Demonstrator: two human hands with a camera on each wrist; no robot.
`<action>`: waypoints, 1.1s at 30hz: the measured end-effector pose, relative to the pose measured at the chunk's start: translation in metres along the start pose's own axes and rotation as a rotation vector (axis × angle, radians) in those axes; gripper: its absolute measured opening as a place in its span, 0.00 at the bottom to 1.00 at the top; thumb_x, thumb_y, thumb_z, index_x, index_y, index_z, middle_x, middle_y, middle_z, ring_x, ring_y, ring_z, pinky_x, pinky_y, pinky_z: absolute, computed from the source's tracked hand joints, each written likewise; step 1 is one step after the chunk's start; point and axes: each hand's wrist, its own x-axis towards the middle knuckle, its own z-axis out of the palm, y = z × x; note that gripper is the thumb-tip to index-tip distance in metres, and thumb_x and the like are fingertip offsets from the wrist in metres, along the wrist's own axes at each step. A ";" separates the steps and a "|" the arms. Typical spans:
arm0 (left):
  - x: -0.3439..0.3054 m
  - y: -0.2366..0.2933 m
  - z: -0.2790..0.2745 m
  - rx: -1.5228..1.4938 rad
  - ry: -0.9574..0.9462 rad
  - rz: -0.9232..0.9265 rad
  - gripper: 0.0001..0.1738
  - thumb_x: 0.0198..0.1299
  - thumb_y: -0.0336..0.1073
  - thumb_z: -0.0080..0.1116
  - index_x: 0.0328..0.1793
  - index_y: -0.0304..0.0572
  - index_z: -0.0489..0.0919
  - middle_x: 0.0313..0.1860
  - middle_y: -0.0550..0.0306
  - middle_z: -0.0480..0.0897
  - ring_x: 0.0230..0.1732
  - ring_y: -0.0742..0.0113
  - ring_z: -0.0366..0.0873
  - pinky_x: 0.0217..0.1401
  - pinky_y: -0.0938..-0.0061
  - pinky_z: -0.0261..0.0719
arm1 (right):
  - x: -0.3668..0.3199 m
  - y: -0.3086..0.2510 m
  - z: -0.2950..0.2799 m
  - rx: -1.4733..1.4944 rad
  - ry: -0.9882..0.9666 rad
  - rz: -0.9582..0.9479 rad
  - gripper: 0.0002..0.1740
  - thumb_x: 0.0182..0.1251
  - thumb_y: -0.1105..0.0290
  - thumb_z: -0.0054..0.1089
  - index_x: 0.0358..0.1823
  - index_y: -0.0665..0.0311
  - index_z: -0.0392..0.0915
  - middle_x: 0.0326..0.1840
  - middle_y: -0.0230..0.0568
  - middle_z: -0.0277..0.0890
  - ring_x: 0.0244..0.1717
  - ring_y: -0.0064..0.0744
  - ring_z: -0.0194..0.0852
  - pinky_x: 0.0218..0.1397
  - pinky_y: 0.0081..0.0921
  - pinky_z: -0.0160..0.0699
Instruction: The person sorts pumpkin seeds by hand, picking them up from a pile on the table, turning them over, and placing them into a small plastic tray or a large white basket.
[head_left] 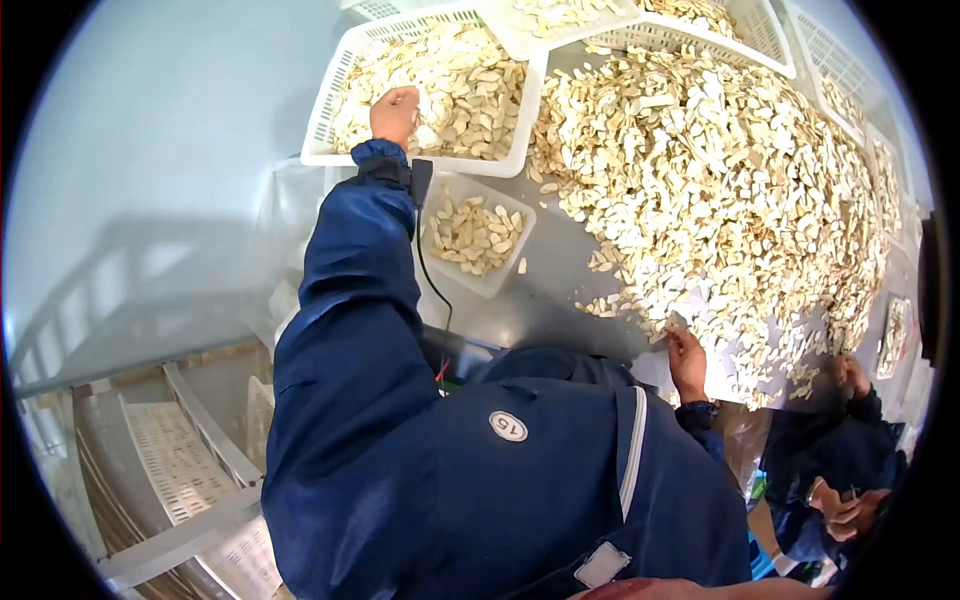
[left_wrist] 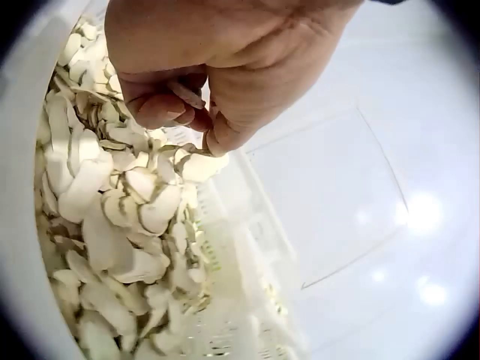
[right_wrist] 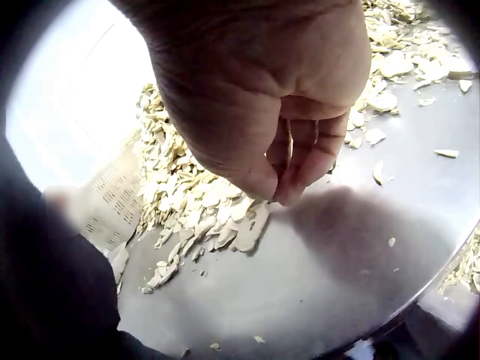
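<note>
Left hand [head_left: 396, 115]: over the basket; its grip is narrow, thumb and fingers curled in on a pale slice [left_wrist: 186, 95], likely because so thin a piece needs fingertips rather than a palm.
Right hand [head_left: 687, 365]: at the near edge of the heap [head_left: 700, 170], thumb and fingertips drawn together; I cannot tell whether anything lies between them.
Basket [head_left: 480, 167]: beside the heap, full of slices; its raised walls probably stop them sliding off.
Small tray [head_left: 482, 286]: just below the basket with a low mound, seemingly within easy left-hand reach.
Heap: spread loose on the metal worktop [head_left: 565, 250].
Slices: cream-white, flat, irregular ovals, many edged in tan.
</note>
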 end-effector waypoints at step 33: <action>-0.132 0.103 0.003 -1.497 -0.902 -0.277 0.14 0.80 0.44 0.42 0.55 0.41 0.70 0.31 0.64 0.66 0.24 0.77 0.58 0.16 0.84 0.61 | 0.019 0.013 0.007 -0.058 -0.093 -0.151 0.11 0.67 0.69 0.61 0.49 0.60 0.85 0.44 0.49 0.85 0.45 0.49 0.83 0.49 0.38 0.81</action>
